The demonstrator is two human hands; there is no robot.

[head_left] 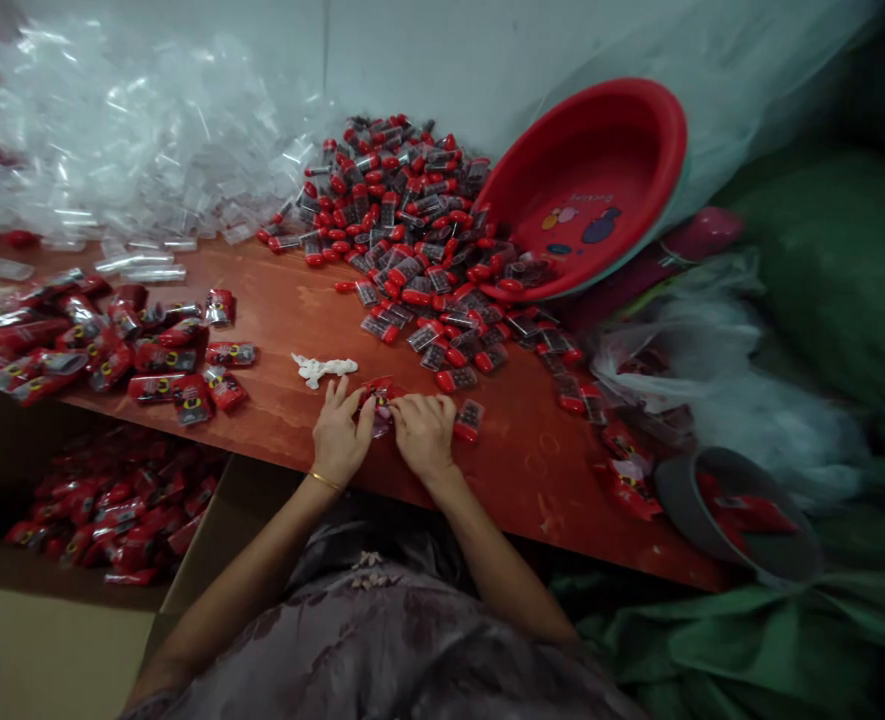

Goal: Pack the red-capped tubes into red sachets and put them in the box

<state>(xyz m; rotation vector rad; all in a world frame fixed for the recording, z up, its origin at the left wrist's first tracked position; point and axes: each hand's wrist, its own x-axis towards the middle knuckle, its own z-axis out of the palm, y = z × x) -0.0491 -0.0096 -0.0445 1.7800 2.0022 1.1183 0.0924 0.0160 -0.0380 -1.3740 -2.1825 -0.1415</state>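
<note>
At the front of the table, my left hand (339,435) and my right hand (425,435) meet over a small red printed packet (377,390). The thumb and fingers of each hand close on its sides, hiding part of it. Its front carries a dark and yellow print. A crumpled white scrap (323,369) lies just beyond my left fingers. Close to my right hand rests a small clear case with a red end (469,421). Farther back is a large heap of similar red-ended cases (404,215).
Clear plastic sleeves (149,130) are piled at the back left. Red wrapped packets (149,345) lie on the left of the table (284,310), above an open carton (202,530) of more. A red basin (607,150) leans behind; a grey bowl (738,520) sits right.
</note>
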